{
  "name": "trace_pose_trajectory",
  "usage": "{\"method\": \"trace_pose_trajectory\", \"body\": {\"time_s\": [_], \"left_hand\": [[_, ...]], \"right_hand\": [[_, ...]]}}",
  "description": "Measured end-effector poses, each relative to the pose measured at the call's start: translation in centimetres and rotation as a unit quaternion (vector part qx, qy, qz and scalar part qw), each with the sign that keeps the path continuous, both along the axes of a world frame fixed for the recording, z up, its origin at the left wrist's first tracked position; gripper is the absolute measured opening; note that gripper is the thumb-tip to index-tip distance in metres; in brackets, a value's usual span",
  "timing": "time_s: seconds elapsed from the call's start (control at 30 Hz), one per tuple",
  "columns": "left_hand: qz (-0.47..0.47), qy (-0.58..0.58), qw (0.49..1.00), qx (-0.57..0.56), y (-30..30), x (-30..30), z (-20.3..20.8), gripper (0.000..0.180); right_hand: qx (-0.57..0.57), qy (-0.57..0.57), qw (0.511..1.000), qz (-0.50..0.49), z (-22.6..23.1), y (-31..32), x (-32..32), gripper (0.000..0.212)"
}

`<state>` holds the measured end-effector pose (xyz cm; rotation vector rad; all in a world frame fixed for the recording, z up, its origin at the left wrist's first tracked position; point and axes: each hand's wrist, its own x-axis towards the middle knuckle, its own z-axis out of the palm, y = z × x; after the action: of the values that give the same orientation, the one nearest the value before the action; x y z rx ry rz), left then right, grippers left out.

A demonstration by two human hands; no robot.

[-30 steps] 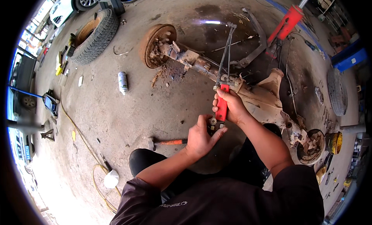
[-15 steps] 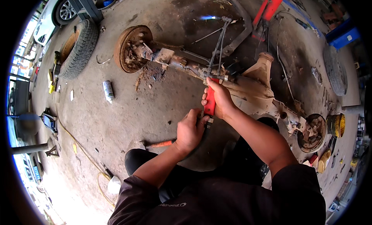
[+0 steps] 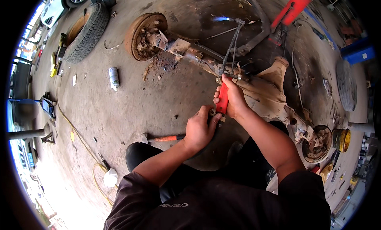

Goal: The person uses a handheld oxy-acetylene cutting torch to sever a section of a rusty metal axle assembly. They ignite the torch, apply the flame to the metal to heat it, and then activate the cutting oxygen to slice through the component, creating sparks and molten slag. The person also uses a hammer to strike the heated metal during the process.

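Left hand (image 3: 197, 131), thumb curling closer, is apparently pinching the round brass knob (image 3: 212, 111); right hand (image 3: 234, 97) is gripping the red-handled torch (image 3: 222, 100); overturning risks flare-up.

Your right hand (image 3: 233, 96) covers part of the red torch handle (image 3: 223, 99), your left hand (image 3: 199, 127) hides some lower fittings (image 3: 222, 119), and the top edge cuts off the red jack (image 3: 291, 10).

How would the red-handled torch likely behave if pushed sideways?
The red-handled torch would probably swing as one stiff piece, since its slim tubes look straight and metallic. It may feel somewhat front-heavy, as those tubes reach well past the right hand.
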<state>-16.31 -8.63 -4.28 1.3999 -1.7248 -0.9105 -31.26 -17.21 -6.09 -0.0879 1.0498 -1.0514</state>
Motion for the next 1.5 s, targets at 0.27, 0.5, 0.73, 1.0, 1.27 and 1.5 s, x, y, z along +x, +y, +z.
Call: {"method": "trace_pose_trajectory", "body": {"time_s": [0.27,0.5,0.73,1.0,1.27,1.5], "left_hand": [[0.021,-0.007,1.0,-0.011,0.2,0.4,-0.2,0.031],[0.021,-0.014,1.0,0.012,0.5,0.3,0.0,0.031],[0.012,-0.018,1.0,-0.014,0.8,0.3,-0.1,0.03],[0.007,-0.026,1.0,-0.016,1.0,0.4,0.0,0.032],[0.011,-0.022,1.0,-0.011,1.3,0.3,0.7,0.039],[0.014,-0.023,1.0,-0.001,1.5,0.3,0.9,0.042]], "right_hand": [[0.0,-0.004,1.0,-0.001,0.0,-0.1,0.6,0.032],[0.002,-0.007,1.0,0.007,-0.4,0.1,0.4,0.029],[-0.013,0.019,1.0,0.013,-0.2,0.3,0.5,0.028],[-0.008,0.028,0.999,0.024,0.1,0.5,0.7,0.024],[-0.005,0.02,0.999,0.041,0.3,0.6,0.6,0.023],[0.009,0.026,0.998,0.055,0.1,0.4,0.8,0.024]]}}
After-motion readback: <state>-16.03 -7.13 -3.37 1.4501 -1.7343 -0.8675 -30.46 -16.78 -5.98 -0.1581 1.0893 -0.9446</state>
